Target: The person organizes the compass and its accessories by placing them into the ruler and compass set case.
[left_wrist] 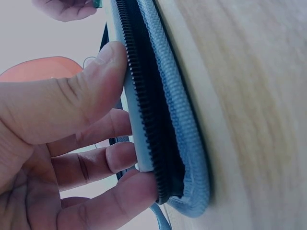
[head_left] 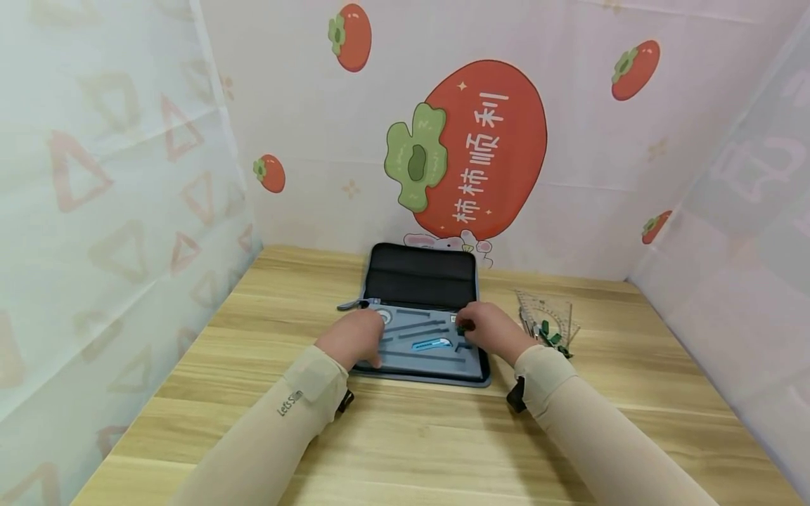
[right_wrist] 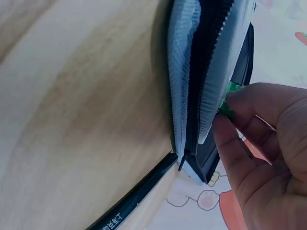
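Note:
A blue-grey zip case [head_left: 420, 274] lies unfolded on the table, its black lid standing up at the back. The grey insert [head_left: 420, 362] has several shaped slots; a blue utility knife [head_left: 432, 344] sits in one and a white ring-shaped piece [head_left: 384, 317] in another. My left hand [head_left: 354, 339] rests at the insert's left front, thumb against its edge beside the zip teeth [left_wrist: 139, 100], fingers loosely bent. At the insert's right side, thumb and index finger of my right hand [head_left: 493, 329] pinch a small green piece [right_wrist: 229, 98], mostly hidden by the fingertips.
Right of the case lie clear drawing templates [head_left: 550, 309], with metal drawing tools [head_left: 528, 322] and several green pieces [head_left: 552, 339] on them. A zip pull strap [head_left: 349, 305] sticks out left. A black strip with white print [right_wrist: 134, 191] lies beside the case. Printed cloth walls enclose the table.

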Motion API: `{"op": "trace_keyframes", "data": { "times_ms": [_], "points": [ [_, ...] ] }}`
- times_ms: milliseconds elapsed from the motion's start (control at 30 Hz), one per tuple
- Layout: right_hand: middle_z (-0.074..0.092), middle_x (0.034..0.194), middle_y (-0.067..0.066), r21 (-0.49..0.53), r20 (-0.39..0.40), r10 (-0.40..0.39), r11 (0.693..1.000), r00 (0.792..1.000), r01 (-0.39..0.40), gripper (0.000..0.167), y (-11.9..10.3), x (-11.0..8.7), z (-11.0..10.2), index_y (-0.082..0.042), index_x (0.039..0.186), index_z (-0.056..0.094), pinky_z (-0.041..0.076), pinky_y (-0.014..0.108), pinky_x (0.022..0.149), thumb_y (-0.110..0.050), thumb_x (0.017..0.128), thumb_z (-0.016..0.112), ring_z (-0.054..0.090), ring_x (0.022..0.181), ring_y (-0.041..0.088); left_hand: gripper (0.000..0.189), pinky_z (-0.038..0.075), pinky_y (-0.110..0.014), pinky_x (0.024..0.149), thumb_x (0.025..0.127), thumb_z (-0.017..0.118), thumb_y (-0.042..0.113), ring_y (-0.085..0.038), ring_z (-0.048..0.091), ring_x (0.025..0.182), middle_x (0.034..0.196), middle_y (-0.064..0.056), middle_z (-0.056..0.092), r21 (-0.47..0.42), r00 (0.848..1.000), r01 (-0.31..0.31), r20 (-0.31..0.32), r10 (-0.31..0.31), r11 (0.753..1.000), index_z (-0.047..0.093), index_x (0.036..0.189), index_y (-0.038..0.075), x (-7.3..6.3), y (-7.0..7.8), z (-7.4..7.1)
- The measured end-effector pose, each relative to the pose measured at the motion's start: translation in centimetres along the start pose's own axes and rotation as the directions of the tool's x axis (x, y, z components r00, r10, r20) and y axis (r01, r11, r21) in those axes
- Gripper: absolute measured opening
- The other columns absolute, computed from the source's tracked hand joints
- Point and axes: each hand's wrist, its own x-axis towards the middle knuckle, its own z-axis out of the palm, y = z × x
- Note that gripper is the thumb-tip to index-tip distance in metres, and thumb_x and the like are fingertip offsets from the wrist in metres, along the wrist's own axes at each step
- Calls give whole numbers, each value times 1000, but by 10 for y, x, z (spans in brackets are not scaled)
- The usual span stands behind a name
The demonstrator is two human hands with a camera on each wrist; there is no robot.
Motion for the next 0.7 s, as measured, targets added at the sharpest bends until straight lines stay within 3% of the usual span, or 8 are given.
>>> {"op": "trace_keyframes", "data": {
  "times_ms": [300,567,700],
  "points": [
    [78,106,1,-23,29,-21,999,999,22,25,3,2,-1,-14,108,81,62,43,92,5,92,76,71,100,18,27,57,-36,75,81,96,22,-17,59,73,78,0,65,1,1000,-2,-4,2,1000,71,78,13,1,2,2],
    [76,96,-3,-10,56,19,1000,998,-19,21,3,3,2,-19,96,79,61,39,84,2,93,78,68,90,14,28,58,-36,75,79,97,22,-16,59,74,81,1,66,-8,1000,-4,-13,4,1000,72,83,11,-1,1,4],
    [74,94,-4,-68,32,-35,997,999,37,19,3,3,1,-19,93,81,62,37,83,1,93,80,68,90,14,28,58,-36,75,80,97,22,-17,59,74,81,1,66,-1,1000,0,-17,0,1000,71,83,12,0,0,3]
  ]
}}
